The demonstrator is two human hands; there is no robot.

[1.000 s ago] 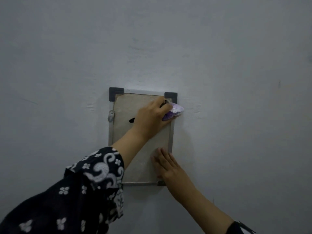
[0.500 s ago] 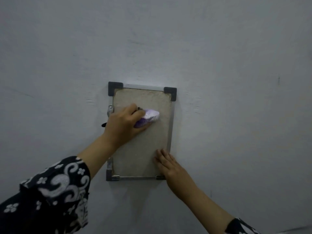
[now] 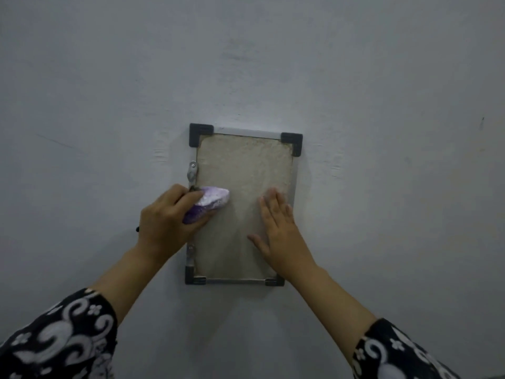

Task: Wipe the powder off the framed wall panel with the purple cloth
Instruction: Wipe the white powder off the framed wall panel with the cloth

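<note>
Left hand [image 3: 166, 217]: your fingers pinch the purple cloth [image 3: 209, 203] at the panel's [image 3: 243, 170] left edge.
Right hand [image 3: 278, 231]: spread flat, pressing the panel's right side.

Cloth [image 3: 211, 202] at panel's [image 3: 243, 170] left edge, right hand [image 3: 278, 228] flat beside it.

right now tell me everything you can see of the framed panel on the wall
The framed wall panel is an upright rectangle hung flat on a grey wall. Thin silvery rails edge it, with dark corner caps and small metal clips on its left rail. Its beige face looks rough and powdery. The left hand presses a bunched purple cloth against its left edge; the right hand lies flat on its right half.
</note>
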